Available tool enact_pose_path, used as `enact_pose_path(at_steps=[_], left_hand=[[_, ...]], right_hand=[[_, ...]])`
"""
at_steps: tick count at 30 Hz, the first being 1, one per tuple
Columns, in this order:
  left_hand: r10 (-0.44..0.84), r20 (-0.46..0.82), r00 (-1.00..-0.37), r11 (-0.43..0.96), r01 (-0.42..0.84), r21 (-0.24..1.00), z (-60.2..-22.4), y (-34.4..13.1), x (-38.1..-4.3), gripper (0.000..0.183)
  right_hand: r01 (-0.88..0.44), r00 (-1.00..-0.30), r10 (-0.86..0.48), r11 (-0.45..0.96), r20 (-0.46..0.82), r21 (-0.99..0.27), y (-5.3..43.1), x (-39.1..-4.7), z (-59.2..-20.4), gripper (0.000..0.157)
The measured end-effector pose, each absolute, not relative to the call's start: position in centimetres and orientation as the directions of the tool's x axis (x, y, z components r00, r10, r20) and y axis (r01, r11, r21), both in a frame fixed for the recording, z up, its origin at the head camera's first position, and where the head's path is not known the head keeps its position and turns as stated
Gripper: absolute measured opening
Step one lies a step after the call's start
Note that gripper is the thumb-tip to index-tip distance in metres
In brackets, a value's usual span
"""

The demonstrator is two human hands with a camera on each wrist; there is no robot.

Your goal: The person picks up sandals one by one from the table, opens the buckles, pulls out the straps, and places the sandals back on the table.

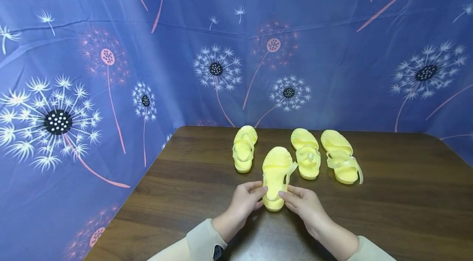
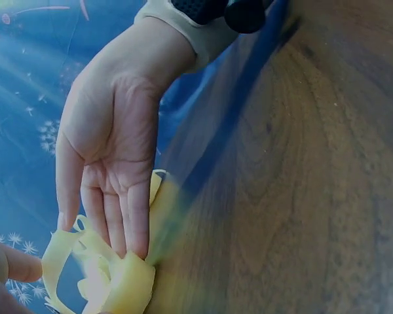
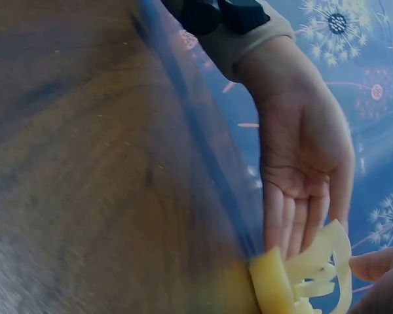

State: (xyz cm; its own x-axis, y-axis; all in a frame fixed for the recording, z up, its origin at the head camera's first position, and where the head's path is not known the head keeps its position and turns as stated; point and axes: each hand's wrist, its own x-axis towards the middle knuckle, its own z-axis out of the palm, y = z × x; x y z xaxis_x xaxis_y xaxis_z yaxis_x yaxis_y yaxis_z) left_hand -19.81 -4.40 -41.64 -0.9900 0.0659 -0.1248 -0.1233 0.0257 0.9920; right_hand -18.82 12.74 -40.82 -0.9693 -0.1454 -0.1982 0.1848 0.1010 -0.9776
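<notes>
A yellow sandal (image 1: pixel 274 177), toe pointing away, is between my two hands close to the table's near side. My left hand (image 1: pixel 246 200) holds its left heel side, the thumb over the back strap. From the right, my right hand (image 1: pixel 306 208) pinches the heel side with thumb and fingers. The sandal's buckle strap hangs loose and sticks out to the right. In the left wrist view, the left fingers reach along the sandal (image 2: pixel 128 288) with the thumb at its strap. The sandal's heel (image 3: pixel 273 281) also shows beside the right fingers in the right wrist view.
Another yellow sandal (image 1: pixel 244 148) lies behind and to the left on the brown wooden table (image 1: pixel 177 195). Two more, a middle sandal (image 1: pixel 306 154) and a far-right sandal (image 1: pixel 341 158), lie to the right. A blue dandelion-print cloth (image 1: pixel 325 68) hangs behind the table.
</notes>
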Motion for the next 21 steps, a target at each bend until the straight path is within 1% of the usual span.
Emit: enact_pose_path(at_steps=[3, 8, 15, 21], left_hand=[[0.052, -0.129, -0.990, 0.032, -0.128, 0.991, -41.7, -4.2, -19.9, 0.045], [0.052, -0.119, -0.991, 0.023, -0.118, 0.993, -41.7, -4.1, -20.0, 0.045], [0.047, -0.114, -0.992, 0.016, -0.113, 0.993, -41.8, -3.9, -20.4, 0.045], [0.053, -0.113, -0.992, 0.036, -0.111, 0.993, -41.5, -3.8, -21.2, 0.045]], right_hand=[[0.186, -0.973, -0.120, 0.094, -0.196, -0.978, 12.5, -18.8, -40.9, 0.059], [0.189, -0.977, -0.088, 0.061, -0.194, -0.980, 12.2, -19.2, -41.0, 0.057], [0.198, -0.975, -0.085, 0.077, -0.204, -0.977, 12.1, -19.7, -40.8, 0.054], [0.191, -0.976, -0.093, 0.072, -0.198, -0.979, 12.0, -20.6, -40.7, 0.052]])
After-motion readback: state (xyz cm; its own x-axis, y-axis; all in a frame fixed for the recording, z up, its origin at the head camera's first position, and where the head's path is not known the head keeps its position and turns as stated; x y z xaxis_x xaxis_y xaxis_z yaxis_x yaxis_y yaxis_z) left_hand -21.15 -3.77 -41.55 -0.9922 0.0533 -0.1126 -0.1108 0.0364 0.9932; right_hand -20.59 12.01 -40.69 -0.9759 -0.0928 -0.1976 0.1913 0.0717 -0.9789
